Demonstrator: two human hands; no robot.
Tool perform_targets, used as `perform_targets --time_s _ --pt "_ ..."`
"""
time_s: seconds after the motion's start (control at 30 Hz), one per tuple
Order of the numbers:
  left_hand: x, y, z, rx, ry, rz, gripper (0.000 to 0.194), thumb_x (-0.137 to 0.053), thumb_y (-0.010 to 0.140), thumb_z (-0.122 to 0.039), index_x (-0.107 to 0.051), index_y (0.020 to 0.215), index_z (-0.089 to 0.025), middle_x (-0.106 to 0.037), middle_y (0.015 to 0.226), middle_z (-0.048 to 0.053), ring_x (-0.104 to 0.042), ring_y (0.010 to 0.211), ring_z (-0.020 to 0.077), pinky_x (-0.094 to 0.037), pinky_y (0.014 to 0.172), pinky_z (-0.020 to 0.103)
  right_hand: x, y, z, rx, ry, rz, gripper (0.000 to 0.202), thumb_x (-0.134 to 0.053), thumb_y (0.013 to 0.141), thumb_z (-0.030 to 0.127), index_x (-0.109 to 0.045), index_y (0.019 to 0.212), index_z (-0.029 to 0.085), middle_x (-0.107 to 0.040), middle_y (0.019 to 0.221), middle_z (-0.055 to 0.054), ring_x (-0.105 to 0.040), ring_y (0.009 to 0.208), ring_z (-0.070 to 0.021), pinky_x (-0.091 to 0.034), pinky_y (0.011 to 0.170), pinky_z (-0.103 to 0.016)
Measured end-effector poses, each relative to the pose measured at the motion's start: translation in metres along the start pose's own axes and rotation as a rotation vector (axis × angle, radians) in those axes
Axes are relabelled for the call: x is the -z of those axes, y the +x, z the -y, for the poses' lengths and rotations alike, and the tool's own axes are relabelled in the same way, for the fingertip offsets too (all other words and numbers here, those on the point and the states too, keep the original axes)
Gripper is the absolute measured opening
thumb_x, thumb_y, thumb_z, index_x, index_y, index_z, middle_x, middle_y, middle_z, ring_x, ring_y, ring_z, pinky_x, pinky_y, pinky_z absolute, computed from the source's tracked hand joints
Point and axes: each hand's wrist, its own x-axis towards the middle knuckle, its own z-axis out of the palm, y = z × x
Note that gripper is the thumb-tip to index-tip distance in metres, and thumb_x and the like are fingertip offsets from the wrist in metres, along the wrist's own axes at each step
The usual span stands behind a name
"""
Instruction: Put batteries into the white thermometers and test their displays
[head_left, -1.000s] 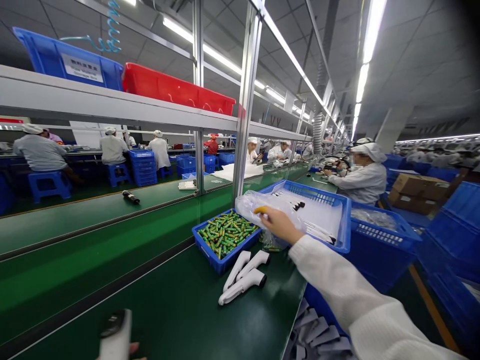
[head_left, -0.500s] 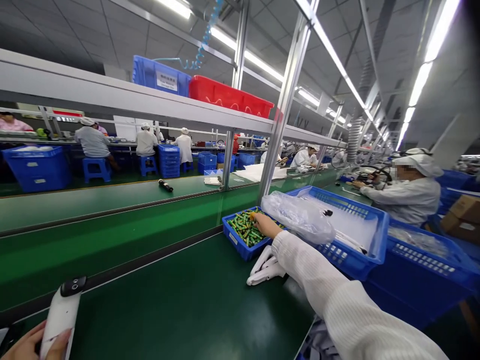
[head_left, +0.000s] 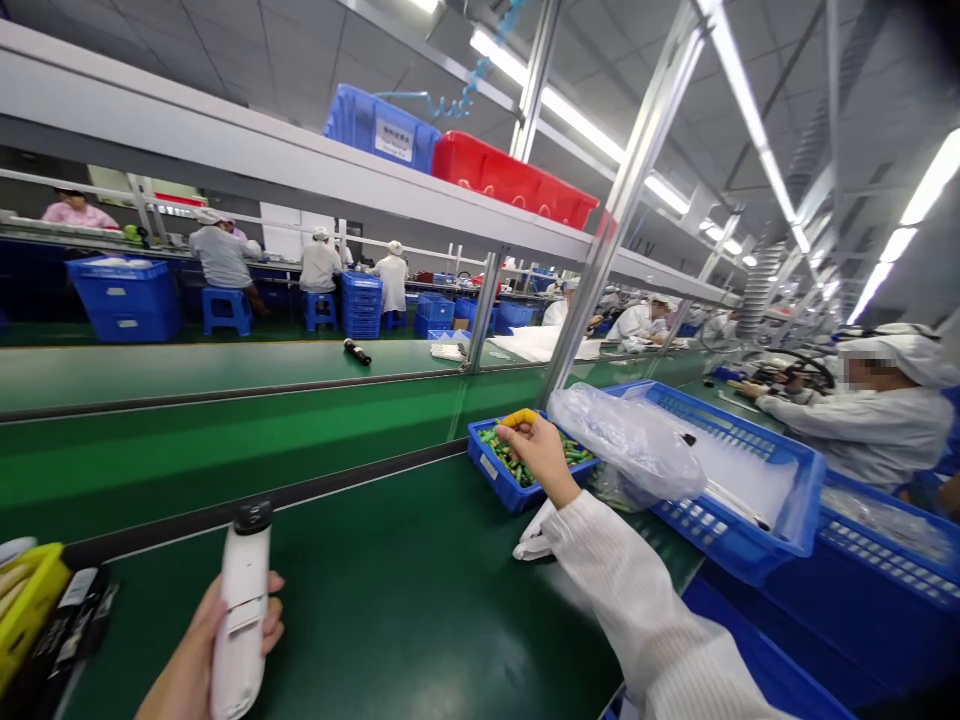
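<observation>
My left hand [head_left: 200, 640] is wrapped round a white handheld device [head_left: 244, 605] with a black top end. The device stands nearly upright, and a slot shows in its white face. My right hand [head_left: 541, 455], with a yellow cover on one finger, is over a small blue tray [head_left: 504, 488] of green and yellow batteries [head_left: 516, 465]. Its thumb and fingertips are pinched together; whatever they hold, if anything, is hidden. Just below the tray, partly behind my right sleeve, white plastic parts [head_left: 534, 540] lie on the green work surface [head_left: 390, 600].
A large blue basket [head_left: 806, 520] with plastic bags [head_left: 630, 440] stands at the right. At the lower left are a yellow bin [head_left: 34, 600] and black items [head_left: 67, 630]. A metal post [head_left: 637, 190] rises behind the tray. A co-worker [head_left: 877, 420] sits at the right.
My right hand has lifted from among the batteries. My left hand has brought the white device further into view and turned it so the slotted face shows. The view has swung left.
</observation>
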Motion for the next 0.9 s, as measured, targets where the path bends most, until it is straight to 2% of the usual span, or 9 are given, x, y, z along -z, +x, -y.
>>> perform_targets --time_s 0.1,0.17,0.27,0.33,0.5,0.57,0.77,0.83,0.9 --pt "-0.016 -0.014 -0.001 0.062 -0.120 0.075 0.063 -0.071 0.071 -0.054 -0.050 0.122 -0.022 -0.067 0.109 0.007 -0.063 0.099 0.0263 -0.053 0.083 0.034 -0.048 -0.044 0.036 -0.003 0.242 0.167 0.039 -0.056 0.078 0.056 -0.052 0.083 0.018 -0.054 0.055 0.002 -0.048 0.039 -0.0122 -0.038 0.037 -0.025" --pt "-0.023 -0.020 -0.001 0.029 -0.119 0.123 0.061 -0.069 0.076 -0.050 -0.046 0.126 -0.022 -0.065 0.115 0.010 -0.059 0.110 0.0273 -0.049 0.090 0.034 -0.080 -0.074 0.054 -0.060 0.473 0.282 0.037 -0.062 0.076 0.054 -0.052 0.082 0.018 -0.052 0.055 0.004 -0.047 0.038 -0.0101 -0.034 0.035 -0.021" --pt "-0.027 -0.023 0.003 -0.041 -0.080 0.167 0.064 -0.067 0.079 -0.046 -0.038 0.132 -0.024 -0.063 0.118 0.011 -0.060 0.107 0.0285 -0.049 0.083 0.034 -0.118 -0.114 0.071 -0.148 0.721 0.441 0.034 -0.068 0.074 0.048 -0.054 0.080 0.018 -0.052 0.057 0.004 -0.043 0.039 -0.0074 -0.031 0.035 -0.019" --pt "-0.026 -0.022 0.009 -0.073 -0.075 0.213 0.070 -0.069 0.078 -0.043 -0.031 0.134 -0.027 -0.062 0.117 0.012 -0.063 0.098 0.0271 -0.051 0.075 0.033 -0.132 -0.134 0.075 -0.096 0.655 0.486 0.028 -0.067 0.077 0.043 -0.057 0.080 0.018 -0.055 0.060 0.002 -0.045 0.044 -0.0085 -0.035 0.039 -0.021" --pt "-0.024 -0.023 0.024 -0.110 -0.111 0.314 0.078 -0.075 0.075 -0.035 -0.023 0.133 -0.028 -0.062 0.112 0.011 -0.064 0.091 0.0246 -0.054 0.068 0.031 -0.135 -0.154 0.075 0.469 0.188 0.483 0.012 -0.053 0.087 0.023 -0.061 0.079 0.019 -0.060 0.069 -0.002 -0.050 0.057 -0.0128 -0.040 0.054 -0.026" --pt "-0.025 -0.025 0.023 -0.108 -0.124 0.297 0.073 -0.073 0.077 -0.033 -0.024 0.132 -0.029 -0.062 0.112 0.011 -0.065 0.087 0.0232 -0.055 0.065 0.031 -0.133 -0.153 0.073 0.573 0.164 0.498 0.010 -0.053 0.086 0.023 -0.059 0.079 0.019 -0.058 0.070 -0.003 -0.052 0.062 -0.0147 -0.041 0.058 -0.028" --pt "-0.028 -0.030 0.003 -0.066 -0.109 0.240 0.068 -0.074 0.076 -0.037 -0.028 0.126 -0.028 -0.062 0.107 0.009 -0.066 0.087 0.0242 -0.056 0.064 0.032 -0.133 -0.151 0.066 0.191 0.402 0.560 0.009 -0.062 0.082 0.026 -0.058 0.087 0.020 -0.052 0.061 0.004 -0.040 0.046 -0.0083 -0.035 0.043 -0.020" --pt "-0.029 -0.029 0.001 -0.040 -0.105 0.232 0.075 -0.076 0.073 -0.039 -0.026 0.128 -0.028 -0.063 0.106 0.009 -0.066 0.092 0.0273 -0.056 0.063 0.032 -0.133 -0.151 0.066 0.220 0.386 0.484 0.006 -0.061 0.082 0.024 -0.058 0.086 0.020 -0.054 0.062 0.003 -0.042 0.048 -0.0091 -0.037 0.045 -0.022" --pt "-0.030 -0.028 0.003 -0.042 -0.111 0.237 0.083 -0.078 0.070 -0.039 -0.022 0.131 -0.027 -0.063 0.105 0.010 -0.066 0.092 0.0287 -0.056 0.062 0.032 -0.133 -0.149 0.068 0.376 0.312 0.457 0.003 -0.060 0.084 0.021 -0.059 0.087 0.021 -0.057 0.068 0.000 -0.049 0.055 -0.0119 -0.040 0.052 -0.024"
